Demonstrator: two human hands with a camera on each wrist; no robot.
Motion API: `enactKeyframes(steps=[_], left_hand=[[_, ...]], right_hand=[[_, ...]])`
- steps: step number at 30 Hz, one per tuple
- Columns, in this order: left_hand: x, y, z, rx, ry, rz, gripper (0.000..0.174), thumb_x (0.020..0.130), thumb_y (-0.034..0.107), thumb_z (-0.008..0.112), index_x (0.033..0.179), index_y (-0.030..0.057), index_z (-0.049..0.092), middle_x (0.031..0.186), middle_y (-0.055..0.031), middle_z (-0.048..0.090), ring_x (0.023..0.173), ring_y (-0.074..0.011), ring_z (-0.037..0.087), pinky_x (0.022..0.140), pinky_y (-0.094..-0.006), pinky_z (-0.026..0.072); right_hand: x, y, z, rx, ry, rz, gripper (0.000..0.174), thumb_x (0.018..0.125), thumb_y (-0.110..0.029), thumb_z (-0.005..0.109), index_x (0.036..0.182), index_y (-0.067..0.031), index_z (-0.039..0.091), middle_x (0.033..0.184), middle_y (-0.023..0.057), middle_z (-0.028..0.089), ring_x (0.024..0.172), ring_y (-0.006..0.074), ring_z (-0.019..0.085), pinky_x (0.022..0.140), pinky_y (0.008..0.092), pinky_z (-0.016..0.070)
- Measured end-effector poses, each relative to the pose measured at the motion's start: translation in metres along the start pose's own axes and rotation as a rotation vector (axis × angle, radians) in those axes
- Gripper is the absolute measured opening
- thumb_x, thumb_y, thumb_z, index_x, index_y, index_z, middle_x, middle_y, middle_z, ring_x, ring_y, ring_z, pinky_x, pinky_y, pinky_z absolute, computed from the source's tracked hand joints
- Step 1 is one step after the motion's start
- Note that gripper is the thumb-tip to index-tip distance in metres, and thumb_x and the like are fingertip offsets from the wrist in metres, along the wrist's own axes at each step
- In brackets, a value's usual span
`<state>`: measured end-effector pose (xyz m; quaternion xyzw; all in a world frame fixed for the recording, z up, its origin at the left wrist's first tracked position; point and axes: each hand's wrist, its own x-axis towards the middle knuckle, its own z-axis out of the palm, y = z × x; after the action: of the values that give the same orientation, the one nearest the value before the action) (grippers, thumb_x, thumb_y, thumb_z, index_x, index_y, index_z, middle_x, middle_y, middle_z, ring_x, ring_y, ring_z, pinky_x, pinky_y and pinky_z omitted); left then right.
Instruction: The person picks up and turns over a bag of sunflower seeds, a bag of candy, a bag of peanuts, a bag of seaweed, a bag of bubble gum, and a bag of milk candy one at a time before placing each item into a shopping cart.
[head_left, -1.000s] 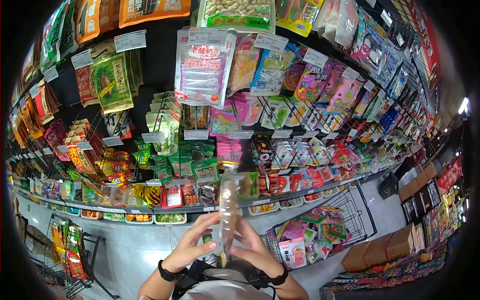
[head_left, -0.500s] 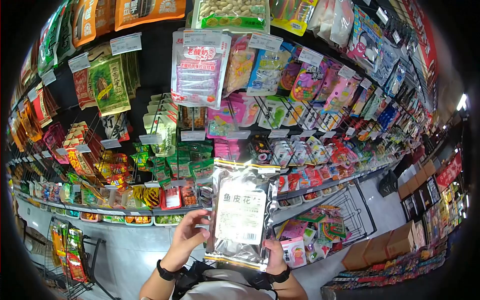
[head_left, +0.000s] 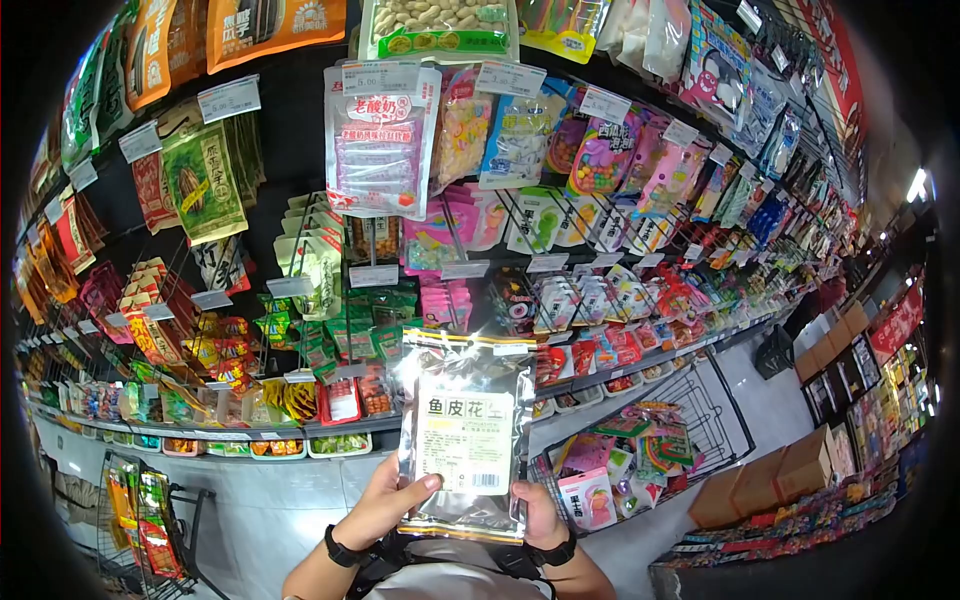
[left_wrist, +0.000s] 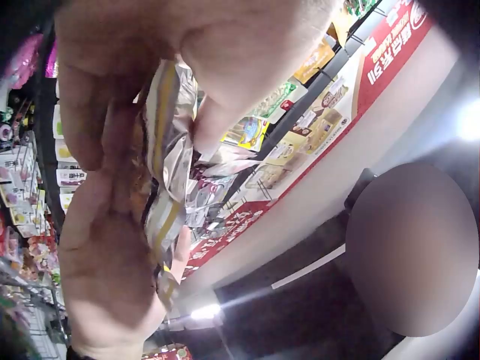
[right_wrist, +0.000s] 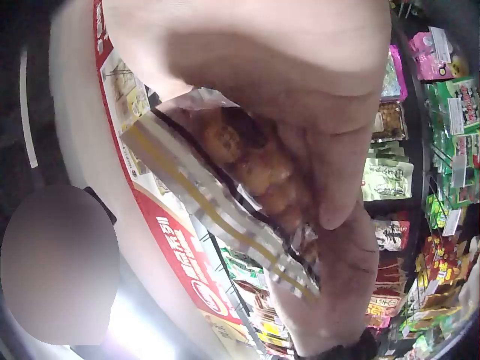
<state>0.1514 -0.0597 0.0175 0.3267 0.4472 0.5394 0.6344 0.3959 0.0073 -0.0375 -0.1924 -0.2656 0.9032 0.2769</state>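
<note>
Bag (head_left: 465,440) is upright at chest height, in front of the shelf (head_left: 300,428), label side facing me. Left hand (head_left: 385,505) grip pinches the lower left edge, thumb on the face. Right hand (head_left: 537,515) grip pinches the lower right corner. White label reads 鱼皮花, next character lost in glare, with a barcode below. Crinkly silver foil, flat rectangle, gold stripes along the seals. Right wrist view shows round brown lumps through a clear side. Behind hangs a pink-white pack (head_left: 380,140) marked 老酸奶.
</note>
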Motion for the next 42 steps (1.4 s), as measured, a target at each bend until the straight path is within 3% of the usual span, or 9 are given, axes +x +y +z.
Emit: enactKeyframes(steps=[3, 7, 8, 10, 15, 18, 33, 39, 42], left_hand=[[-0.003, 0.009, 0.010, -0.021, 0.002, 0.072, 0.050, 0.097, 0.012, 0.068, 0.140, 0.0011, 0.046, 0.126, -0.0048, 0.064, 0.109, -0.0090, 0.059, 0.093, -0.0275, 0.0486], [-0.003, 0.010, 0.007, -0.010, -0.007, 0.060, 0.050, 0.096, 0.011, 0.069, 0.140, 0.0009, 0.047, 0.126, -0.0048, 0.064, 0.110, -0.0093, 0.059, 0.095, -0.0285, 0.0485], [-0.002, 0.011, 0.006, -0.011, -0.014, 0.060, 0.050, 0.096, 0.011, 0.069, 0.140, 0.0009, 0.047, 0.126, -0.0048, 0.064, 0.110, -0.0094, 0.059, 0.095, -0.0287, 0.0484], [-0.002, 0.012, 0.006, -0.017, -0.016, 0.058, 0.050, 0.096, 0.011, 0.069, 0.140, 0.0008, 0.047, 0.126, -0.0050, 0.064, 0.111, -0.0095, 0.059, 0.096, -0.0289, 0.0481], [-0.005, 0.016, 0.008, -0.033, -0.035, 0.075, 0.052, 0.096, 0.010, 0.068, 0.142, 0.0011, 0.044, 0.129, -0.0056, 0.062, 0.114, -0.0101, 0.057, 0.097, -0.0293, 0.0466], [-0.006, 0.012, 0.005, -0.046, -0.042, 0.079, 0.054, 0.097, 0.010, 0.067, 0.144, 0.0013, 0.042, 0.132, -0.0059, 0.060, 0.116, -0.0108, 0.056, 0.099, -0.0303, 0.0456], [-0.016, 0.015, -0.002, -0.046, -0.015, 0.017, 0.054, 0.098, 0.016, 0.062, 0.146, -0.0001, 0.042, 0.138, -0.0080, 0.058, 0.125, -0.0154, 0.053, 0.107, -0.0331, 0.0407], [-0.019, 0.008, -0.011, -0.050, -0.024, 0.061, 0.054, 0.100, 0.009, 0.061, 0.149, 0.0005, 0.039, 0.138, -0.0073, 0.058, 0.121, -0.0124, 0.055, 0.104, -0.0306, 0.0437], [-0.022, 0.009, -0.011, -0.084, 0.022, 0.078, 0.055, 0.099, 0.010, 0.063, 0.148, 0.0012, 0.041, 0.131, -0.0066, 0.062, 0.112, -0.0101, 0.058, 0.095, -0.0274, 0.0475]], right_hand=[[0.002, 0.001, 0.024, -0.178, 0.112, -0.088, 0.064, 0.099, -0.044, 0.052, 0.141, 0.0051, 0.051, 0.138, 0.0130, 0.060, 0.111, 0.0180, 0.061, 0.097, 0.0308, 0.0468], [0.007, 0.012, -0.007, -0.354, 0.049, -0.148, 0.071, 0.097, -0.054, 0.057, 0.144, -0.0006, 0.051, 0.135, 0.0054, 0.061, 0.089, 0.0048, 0.051, 0.069, 0.0209, 0.0381], [0.008, 0.012, -0.007, -0.359, 0.039, -0.149, 0.072, 0.096, -0.054, 0.058, 0.144, -0.0015, 0.050, 0.135, 0.0039, 0.062, 0.085, 0.0027, 0.047, 0.064, 0.0202, 0.0335], [0.009, 0.009, -0.002, -0.370, 0.043, -0.146, 0.073, 0.095, -0.053, 0.062, 0.146, -0.0021, 0.048, 0.136, 0.0037, 0.061, 0.086, 0.0025, 0.046, 0.063, 0.0203, 0.0335], [0.005, -0.010, 0.045, -0.215, 0.044, -0.114, 0.077, 0.094, -0.039, 0.069, 0.152, -0.0009, 0.036, 0.144, 0.0102, 0.053, 0.119, 0.0171, 0.055, 0.093, 0.0313, 0.0485], [0.006, -0.007, 0.037, -0.215, 0.076, -0.104, 0.077, 0.095, -0.032, 0.069, 0.153, -0.0008, 0.031, 0.147, 0.0132, 0.049, 0.135, 0.0257, 0.047, 0.110, 0.0407, 0.0404], [0.014, 0.000, 0.038, -0.165, 0.068, -0.051, 0.066, 0.099, -0.031, 0.063, 0.150, 0.0018, 0.038, 0.146, 0.0134, 0.051, 0.132, 0.0241, 0.050, 0.111, 0.0390, 0.0385], [0.015, 0.003, 0.038, -0.134, 0.049, 0.054, 0.064, 0.101, -0.031, 0.060, 0.150, 0.0033, 0.036, 0.148, 0.0149, 0.049, 0.133, 0.0251, 0.050, 0.112, 0.0396, 0.0379], [0.021, 0.000, 0.049, -0.178, 0.033, 0.045, 0.065, 0.101, -0.032, 0.059, 0.150, 0.0035, 0.036, 0.146, 0.0144, 0.051, 0.131, 0.0247, 0.051, 0.111, 0.0390, 0.0384]])
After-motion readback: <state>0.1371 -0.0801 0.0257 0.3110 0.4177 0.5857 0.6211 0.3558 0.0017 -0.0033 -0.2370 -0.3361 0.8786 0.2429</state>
